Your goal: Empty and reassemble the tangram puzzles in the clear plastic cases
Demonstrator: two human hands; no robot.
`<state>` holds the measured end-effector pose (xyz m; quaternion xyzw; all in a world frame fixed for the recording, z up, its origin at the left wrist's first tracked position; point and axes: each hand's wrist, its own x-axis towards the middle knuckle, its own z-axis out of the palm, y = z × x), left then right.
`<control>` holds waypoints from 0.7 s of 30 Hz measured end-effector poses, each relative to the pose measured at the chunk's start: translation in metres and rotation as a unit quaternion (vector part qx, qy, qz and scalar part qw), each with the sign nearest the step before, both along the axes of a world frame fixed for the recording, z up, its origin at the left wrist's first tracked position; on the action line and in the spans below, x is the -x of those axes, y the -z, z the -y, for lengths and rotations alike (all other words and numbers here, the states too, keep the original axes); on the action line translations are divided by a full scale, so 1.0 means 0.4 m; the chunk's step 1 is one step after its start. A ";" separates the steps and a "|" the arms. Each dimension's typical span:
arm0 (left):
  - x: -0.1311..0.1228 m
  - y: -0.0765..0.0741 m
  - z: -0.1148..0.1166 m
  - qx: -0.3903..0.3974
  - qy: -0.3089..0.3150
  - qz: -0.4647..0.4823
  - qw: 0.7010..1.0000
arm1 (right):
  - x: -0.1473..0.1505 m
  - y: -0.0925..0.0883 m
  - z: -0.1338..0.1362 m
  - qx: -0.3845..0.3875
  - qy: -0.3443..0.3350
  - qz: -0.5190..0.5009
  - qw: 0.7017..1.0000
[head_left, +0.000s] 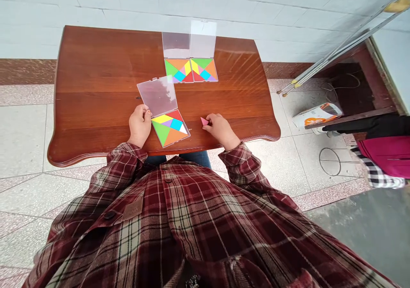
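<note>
The plaid shirt (179, 224) of the person fills the lower part of the frame. Above it, the desk (102, 66), a polished wooden top, spans the centre. The left far case (177, 70) and right far case (204, 69) sit side by side at upper centre, touching, with clear lids folded back toward the top of the frame and coloured tangram pieces in their trays. The near case (170, 128) lies angled at lower centre, its lid (156, 95) opened toward the upper left.

The hands stand apart, with the near case between them. The left hand (139, 125) is against the lid's lower edge, though whether it grips the plastic cannot be determined from this view. The right hand (221, 130), right of the tray, pinches a pink triangle (204, 121), its tip pointing left toward the near case and not touching it.
</note>
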<state>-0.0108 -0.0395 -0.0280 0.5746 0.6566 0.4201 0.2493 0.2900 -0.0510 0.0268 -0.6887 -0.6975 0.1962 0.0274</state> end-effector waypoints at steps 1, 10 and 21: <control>0.000 0.000 0.000 0.000 -0.001 0.000 1.000 | 0.004 0.005 -0.002 -0.001 0.007 -0.003 1.000; -0.005 -0.008 0.001 0.001 0.001 0.012 1.000 | 0.026 -0.013 -0.005 -0.011 0.007 -0.120 0.993; -0.005 -0.005 0.000 -0.004 -0.001 0.012 1.000 | 0.145 -0.049 0.031 -0.036 -0.100 -0.133 0.985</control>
